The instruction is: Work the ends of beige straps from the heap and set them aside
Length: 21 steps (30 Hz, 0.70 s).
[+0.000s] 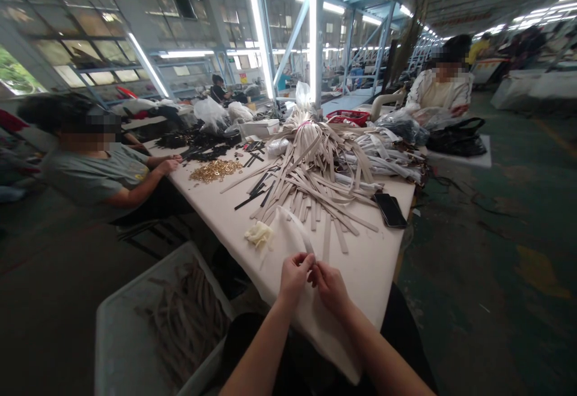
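Observation:
Near the front edge of the table, my left hand (296, 274) and my right hand (331, 285) meet with fingers pinched together. Between them is a pale strap (295, 228), whose free part arches away over the tabletop. My fingertips cover the spot where they grip it. Just beyond my hands lies a large fanned pile of beige straps (311, 188), bundled at its far end. A crumpled cream-coloured piece (259, 235) rests to the left of the strap.
Gold metal pieces (216, 171) are heaped at the left, near a seated co-worker (112, 167). A dark phone (391, 210) lies at the table's right edge. A pale bin (119, 336) with brownish strips stands low left. Another person (442, 89) sits far right.

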{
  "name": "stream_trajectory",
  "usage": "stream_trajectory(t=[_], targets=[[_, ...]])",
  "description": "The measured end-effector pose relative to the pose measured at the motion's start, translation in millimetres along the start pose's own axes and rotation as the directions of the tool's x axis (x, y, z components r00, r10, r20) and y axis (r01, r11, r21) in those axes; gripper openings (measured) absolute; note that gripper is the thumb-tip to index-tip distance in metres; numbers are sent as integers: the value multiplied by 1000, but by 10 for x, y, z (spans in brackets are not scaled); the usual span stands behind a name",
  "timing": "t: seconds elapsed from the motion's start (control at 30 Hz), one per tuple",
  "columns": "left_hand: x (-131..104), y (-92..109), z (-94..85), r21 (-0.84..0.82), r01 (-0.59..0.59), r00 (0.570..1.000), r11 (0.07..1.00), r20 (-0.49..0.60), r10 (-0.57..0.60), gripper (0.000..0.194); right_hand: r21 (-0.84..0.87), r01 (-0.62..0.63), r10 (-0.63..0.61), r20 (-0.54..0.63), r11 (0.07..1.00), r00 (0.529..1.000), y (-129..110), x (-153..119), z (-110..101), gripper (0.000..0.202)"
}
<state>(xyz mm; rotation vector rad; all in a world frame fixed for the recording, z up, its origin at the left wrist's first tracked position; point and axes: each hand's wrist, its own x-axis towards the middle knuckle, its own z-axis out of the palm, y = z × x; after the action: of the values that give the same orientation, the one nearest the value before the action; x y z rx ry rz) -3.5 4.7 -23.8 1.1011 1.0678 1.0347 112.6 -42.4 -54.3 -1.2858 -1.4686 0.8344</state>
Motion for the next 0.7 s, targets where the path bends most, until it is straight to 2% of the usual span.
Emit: stream_trajectory(t=[0.1, 0.23, 0.33, 0.47, 0.63, 0.7], targets=[[-22, 51, 32, -4, -26, 1000, 1000, 13, 26, 38, 40, 13, -12, -6, 999, 1000, -39, 7, -40, 39], [-35, 352, 43, 76, -221, 972, 972, -70, 226, 28, 92, 37, -36, -14, 995, 999, -66, -3, -58, 37], [-139, 477, 137, 155, -319, 944, 935, -41, 329, 21, 110, 26, -20, -59, 994, 998, -39, -25, -47, 41], [-292, 424, 293, 204, -338, 939, 919, -2, 345, 18, 100, 32, -18, -136, 995, 990, 3, -38, -57, 49], [-227, 315, 299, 246, -306, 929, 919, -133, 345, 20, 152, 27, -13, -93, 988, 996, -5, -82, -85, 49], [-173, 263, 278, 229, -261, 945, 938, -137, 296, 24, 172, 26, -12, -84, 985, 996, -21, -100, -83, 47]])
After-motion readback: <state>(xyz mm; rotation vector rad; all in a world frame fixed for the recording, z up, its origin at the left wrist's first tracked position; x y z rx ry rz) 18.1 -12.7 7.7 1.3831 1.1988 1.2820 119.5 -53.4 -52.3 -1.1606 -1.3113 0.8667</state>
